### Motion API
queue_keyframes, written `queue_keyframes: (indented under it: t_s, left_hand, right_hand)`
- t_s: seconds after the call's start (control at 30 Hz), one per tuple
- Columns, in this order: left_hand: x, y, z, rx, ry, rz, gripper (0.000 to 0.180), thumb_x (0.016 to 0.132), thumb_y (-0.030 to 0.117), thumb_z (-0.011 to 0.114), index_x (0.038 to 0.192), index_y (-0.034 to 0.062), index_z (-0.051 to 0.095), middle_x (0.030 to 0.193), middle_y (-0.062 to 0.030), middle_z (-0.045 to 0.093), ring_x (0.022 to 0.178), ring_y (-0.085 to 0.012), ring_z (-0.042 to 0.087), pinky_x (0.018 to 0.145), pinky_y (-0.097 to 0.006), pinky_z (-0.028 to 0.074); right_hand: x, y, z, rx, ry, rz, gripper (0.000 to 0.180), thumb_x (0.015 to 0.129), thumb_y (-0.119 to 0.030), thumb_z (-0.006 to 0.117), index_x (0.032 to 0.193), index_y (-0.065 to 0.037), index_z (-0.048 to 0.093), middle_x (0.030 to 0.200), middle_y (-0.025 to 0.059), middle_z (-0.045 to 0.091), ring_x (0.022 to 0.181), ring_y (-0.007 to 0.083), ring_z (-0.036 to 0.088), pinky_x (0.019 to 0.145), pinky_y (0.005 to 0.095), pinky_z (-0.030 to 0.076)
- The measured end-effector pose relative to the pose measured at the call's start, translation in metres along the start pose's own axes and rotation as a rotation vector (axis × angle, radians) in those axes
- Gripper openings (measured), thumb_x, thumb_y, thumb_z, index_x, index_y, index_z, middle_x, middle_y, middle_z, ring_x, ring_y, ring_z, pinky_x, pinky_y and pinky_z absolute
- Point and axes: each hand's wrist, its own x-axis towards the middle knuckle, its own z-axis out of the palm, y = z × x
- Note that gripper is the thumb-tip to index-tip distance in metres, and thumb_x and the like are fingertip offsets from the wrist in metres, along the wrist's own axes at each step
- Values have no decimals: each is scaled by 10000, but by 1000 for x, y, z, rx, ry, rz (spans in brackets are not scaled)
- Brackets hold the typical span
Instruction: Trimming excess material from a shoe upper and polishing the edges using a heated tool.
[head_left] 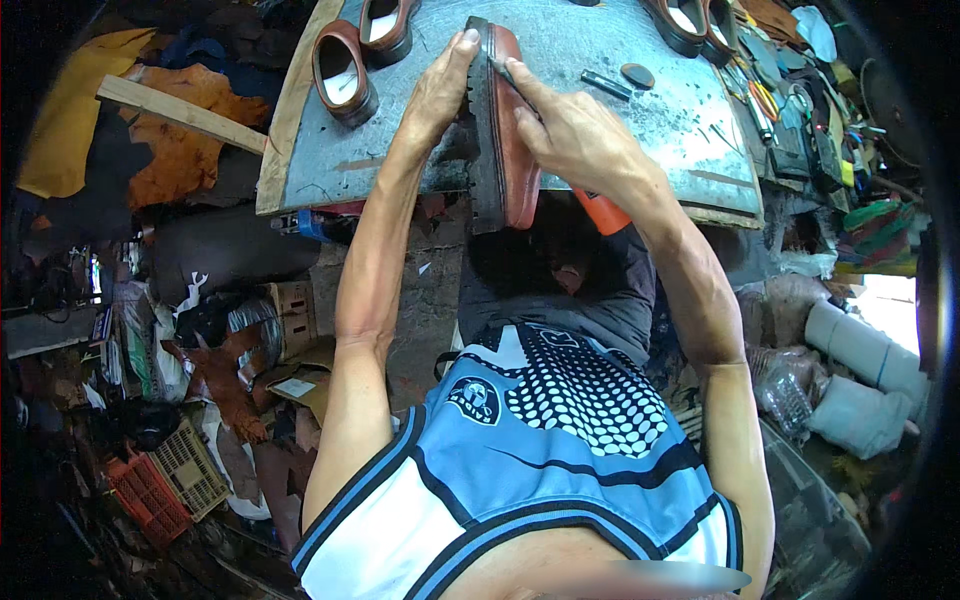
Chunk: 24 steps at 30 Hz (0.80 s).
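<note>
Gripping a brown shoe on its side at the workbench edge, the left hand steadies its black sole while the right hand clasps an orange-handled tool against the upper. More brown shoes sit beyond.

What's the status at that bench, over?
Left hand steadies brown shoe on its side. Right hand works a thin tool along its sole. Other shoes nearby, none obstructing.
</note>
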Motion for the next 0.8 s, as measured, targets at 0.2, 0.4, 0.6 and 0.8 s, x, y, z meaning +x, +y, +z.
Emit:
queue_keyframes:
  t_s: [0.2,0.4,0.6,0.8]
  left_hand:
    - [1,-3,-3,-37,3,-34,707,1011,628,396,1352,28,549,1025,-132,682,931,-182,671,780,-325,545]
    - [-1,0,-2,-104,-7,-51,667,1018,615,394,1262,26,588,940,-90,684,854,-158,665,750,-275,544]
    - [1,-16,-6,-97,-1,142,906,924,747,425,1510,56,417,1472,-164,491,1429,-211,394,1192,-344,260]
    - [-18,-7,-3,-100,-9,55,876,937,720,419,1502,52,424,1461,-165,496,1417,-217,403,1186,-345,267]
  right_hand:
    - [-13,2,20,19,0,18,588,998,-302,474,1548,-136,349,846,298,682,787,465,685,765,524,535]
    - [-28,-2,25,-28,-92,27,597,983,-248,486,1540,-88,345,869,285,687,821,459,676,784,521,523]
    - [-47,-3,37,-43,-134,-31,611,964,-214,498,1526,-33,337,919,284,689,829,452,675,791,527,514]
    - [-65,-7,36,-20,-199,23,625,958,-185,504,1528,-16,312,910,274,691,828,448,676,788,521,514]
